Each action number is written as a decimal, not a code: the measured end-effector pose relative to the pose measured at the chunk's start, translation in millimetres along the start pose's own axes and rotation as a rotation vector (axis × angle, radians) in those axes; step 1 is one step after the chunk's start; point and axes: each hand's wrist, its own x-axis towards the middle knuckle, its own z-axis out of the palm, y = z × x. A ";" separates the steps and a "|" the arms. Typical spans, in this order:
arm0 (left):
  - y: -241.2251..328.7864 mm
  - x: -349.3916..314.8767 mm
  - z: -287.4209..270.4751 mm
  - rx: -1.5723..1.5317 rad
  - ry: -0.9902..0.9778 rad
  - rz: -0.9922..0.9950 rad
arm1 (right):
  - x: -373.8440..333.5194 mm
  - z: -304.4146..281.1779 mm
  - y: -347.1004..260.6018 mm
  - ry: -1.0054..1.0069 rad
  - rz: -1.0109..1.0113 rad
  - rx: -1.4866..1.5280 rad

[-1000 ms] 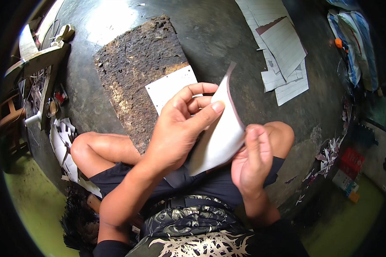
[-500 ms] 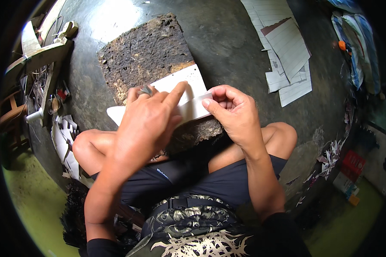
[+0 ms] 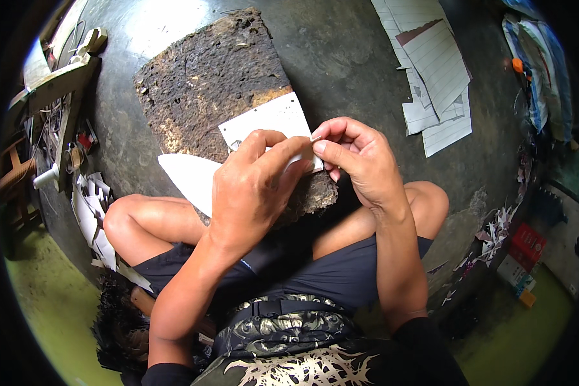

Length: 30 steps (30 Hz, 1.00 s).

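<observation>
White pointed sheet point(image 3: 185, 180), pinched by my right hand point(image 3: 360, 157), grip of my left hand point(image 3: 248, 177) unclear, seems mid-alignment with the white rectangular card point(image 3: 258, 122), needing steadiness next.

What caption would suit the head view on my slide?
Left hand and right hand close together over a dark-dotted white sheet on a pitted brown slab; lined sheets lie nearby.

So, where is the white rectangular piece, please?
In the head view, the white rectangular piece lies just left of centre on the rough board, partly under the left hand.
</observation>
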 end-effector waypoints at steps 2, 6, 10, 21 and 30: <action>-1.3 1.3 0.1 0.014 -0.014 0.036 | 1.1 1.2 -1.2 0.004 0.040 0.073; -2.7 2.0 0.2 0.107 -0.015 0.098 | 0.3 6.1 -5.9 0.068 0.046 0.012; -3.1 1.7 0.3 0.134 -0.031 0.095 | 5.0 11.5 -4.1 0.085 -0.078 -0.167; -8.0 0.2 1.9 0.195 -0.019 0.199 | 7.2 5.5 6.1 0.064 -0.024 -0.053; -11.0 1.1 -1.4 0.202 -0.080 0.242 | 8.0 6.6 2.6 0.059 -0.019 -0.103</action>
